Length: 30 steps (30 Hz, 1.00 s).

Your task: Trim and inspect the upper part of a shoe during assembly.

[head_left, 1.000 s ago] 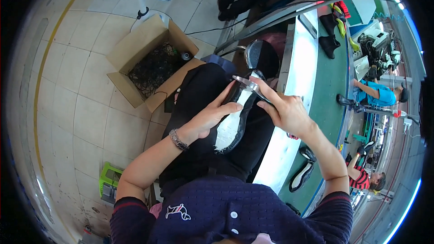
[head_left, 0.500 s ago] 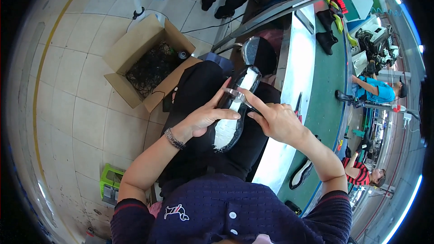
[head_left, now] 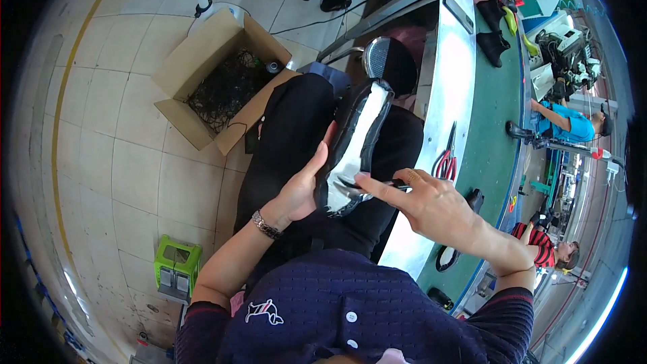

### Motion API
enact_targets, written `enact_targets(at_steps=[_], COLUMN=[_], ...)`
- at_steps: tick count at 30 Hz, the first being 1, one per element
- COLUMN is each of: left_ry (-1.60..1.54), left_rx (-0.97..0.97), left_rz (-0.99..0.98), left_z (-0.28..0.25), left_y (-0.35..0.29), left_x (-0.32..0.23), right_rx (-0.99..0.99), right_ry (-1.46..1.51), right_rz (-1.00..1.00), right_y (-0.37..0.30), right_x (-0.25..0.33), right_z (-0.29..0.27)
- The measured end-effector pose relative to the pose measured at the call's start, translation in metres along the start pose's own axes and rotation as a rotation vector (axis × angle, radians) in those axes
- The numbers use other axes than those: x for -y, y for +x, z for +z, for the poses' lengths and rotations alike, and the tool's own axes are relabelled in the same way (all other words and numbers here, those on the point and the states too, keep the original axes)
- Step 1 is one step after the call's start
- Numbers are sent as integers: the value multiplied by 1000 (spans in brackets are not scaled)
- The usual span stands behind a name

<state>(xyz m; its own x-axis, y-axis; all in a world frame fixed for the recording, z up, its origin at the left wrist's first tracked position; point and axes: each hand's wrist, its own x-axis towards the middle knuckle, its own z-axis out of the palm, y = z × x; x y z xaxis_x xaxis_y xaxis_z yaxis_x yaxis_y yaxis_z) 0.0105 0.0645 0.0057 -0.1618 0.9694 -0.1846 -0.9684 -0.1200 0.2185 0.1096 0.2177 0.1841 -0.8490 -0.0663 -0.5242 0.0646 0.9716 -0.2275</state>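
In my lap a black shoe upper lies with its white underside facing up. My left hand is closed round its left side near the close end, thumb along the edge. My right hand grips a shiny metal hand tool by its narrow handle, its head against the underside at the close end. The forefinger points along the tool onto the white surface. The tool's exact kind does not show.
An open cardboard box with dark tangled material stands on the left. Red-handled pliers lie on the metal ledge at right, beside a green conveyor belt with shoes. A round padded object stands ahead. Other people are farther off.
My right hand has brought the tool from the shoe's middle toward its close end. My left thumb has lifted off the white underside to the shoe's side.
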Motion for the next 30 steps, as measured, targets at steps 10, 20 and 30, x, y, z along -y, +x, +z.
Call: enact_targets(at_steps=[10,20,30], left_ry=[-7,213,225], left_rx=[2,-186,-157], left_rz=[74,222,43], left_z=[8,10,1], left_y=[0,2,-5], left_x=[16,19,-8], right_rx=[-118,-63,-234], right_ry=[-201,-16,-10], right_rz=[-34,-37,-66], right_y=[-1,6,31], right_x=[-8,6,9], right_z=[24,-25,-5])
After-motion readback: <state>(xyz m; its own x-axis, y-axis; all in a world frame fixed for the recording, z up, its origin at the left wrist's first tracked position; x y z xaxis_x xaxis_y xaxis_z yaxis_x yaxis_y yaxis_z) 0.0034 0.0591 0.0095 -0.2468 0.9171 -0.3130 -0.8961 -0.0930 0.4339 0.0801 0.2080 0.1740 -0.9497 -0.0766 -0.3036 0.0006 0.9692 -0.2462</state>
